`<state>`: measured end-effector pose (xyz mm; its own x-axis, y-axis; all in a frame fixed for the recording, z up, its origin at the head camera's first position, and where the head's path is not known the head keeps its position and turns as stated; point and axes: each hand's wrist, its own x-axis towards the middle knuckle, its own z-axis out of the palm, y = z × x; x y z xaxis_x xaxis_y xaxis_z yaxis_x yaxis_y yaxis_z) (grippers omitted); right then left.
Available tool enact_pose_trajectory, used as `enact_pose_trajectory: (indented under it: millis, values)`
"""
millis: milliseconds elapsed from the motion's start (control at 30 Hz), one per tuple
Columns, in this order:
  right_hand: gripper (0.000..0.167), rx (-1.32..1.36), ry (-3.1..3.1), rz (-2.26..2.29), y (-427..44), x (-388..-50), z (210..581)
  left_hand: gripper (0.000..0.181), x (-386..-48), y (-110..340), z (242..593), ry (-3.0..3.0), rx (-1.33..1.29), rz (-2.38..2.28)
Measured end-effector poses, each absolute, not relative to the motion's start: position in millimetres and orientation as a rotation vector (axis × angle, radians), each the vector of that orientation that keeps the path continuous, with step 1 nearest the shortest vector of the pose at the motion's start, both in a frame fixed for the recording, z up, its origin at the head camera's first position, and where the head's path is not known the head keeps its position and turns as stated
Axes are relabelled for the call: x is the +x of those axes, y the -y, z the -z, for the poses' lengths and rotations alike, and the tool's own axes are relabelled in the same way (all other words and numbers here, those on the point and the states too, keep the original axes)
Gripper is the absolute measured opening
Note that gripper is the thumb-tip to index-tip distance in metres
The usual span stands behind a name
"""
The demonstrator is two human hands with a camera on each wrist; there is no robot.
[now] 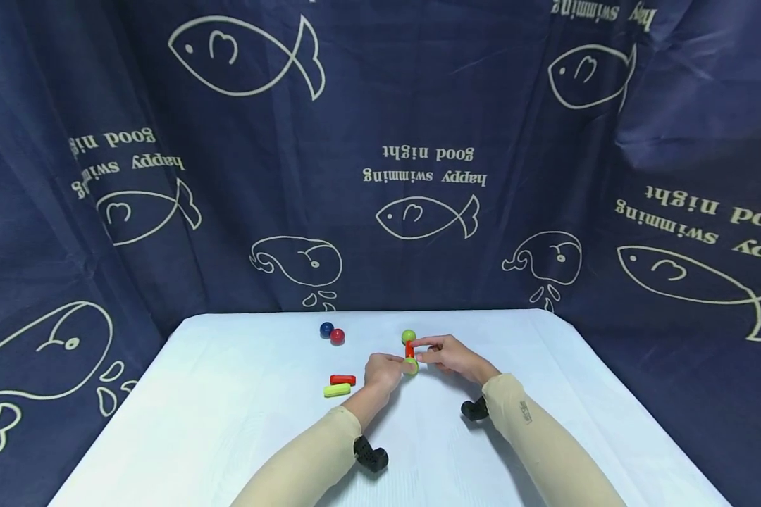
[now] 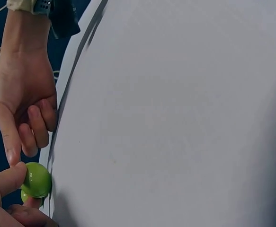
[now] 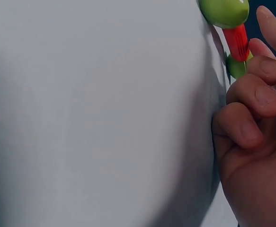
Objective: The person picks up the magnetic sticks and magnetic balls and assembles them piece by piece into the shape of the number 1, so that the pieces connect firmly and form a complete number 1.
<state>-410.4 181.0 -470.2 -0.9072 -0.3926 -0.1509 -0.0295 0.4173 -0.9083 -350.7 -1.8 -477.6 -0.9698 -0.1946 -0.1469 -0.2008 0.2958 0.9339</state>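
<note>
Two green balls, one near [image 1: 411, 366] and one far [image 1: 409, 336], stand in line with a red stick [image 1: 409, 350] between them. My left hand [image 1: 382, 372] grips the near ball; in the left wrist view, thumb and a finger of the left hand [image 2: 7, 189] lie on opposite sides of that green ball [image 2: 37, 180]. From the right, my right hand [image 1: 452, 355] reaches in with its index fingertip at the red stick. The right wrist view shows the right hand [image 3: 258, 113] with thumb and index extended beside the red stick [image 3: 237, 41], the other fingers curled.
On the white table [image 1: 228, 422], a blue ball [image 1: 326, 329] and a red ball [image 1: 337, 336] sit together at the back left. A red stick [image 1: 342, 379] and a yellow-green stick [image 1: 337, 390] lie left of my left hand. A dark curtain [image 1: 355, 105] hangs behind the table.
</note>
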Motion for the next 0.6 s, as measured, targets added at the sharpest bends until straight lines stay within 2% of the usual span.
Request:
enact_pose_trajectory:
  millis: [600]
  values:
    - [0.049,-0.371,-2.458,1.505,-174.0,-409.4,479.6,0.019,-351.0,1.5,480.4,-2.584,-0.325,-1.803]
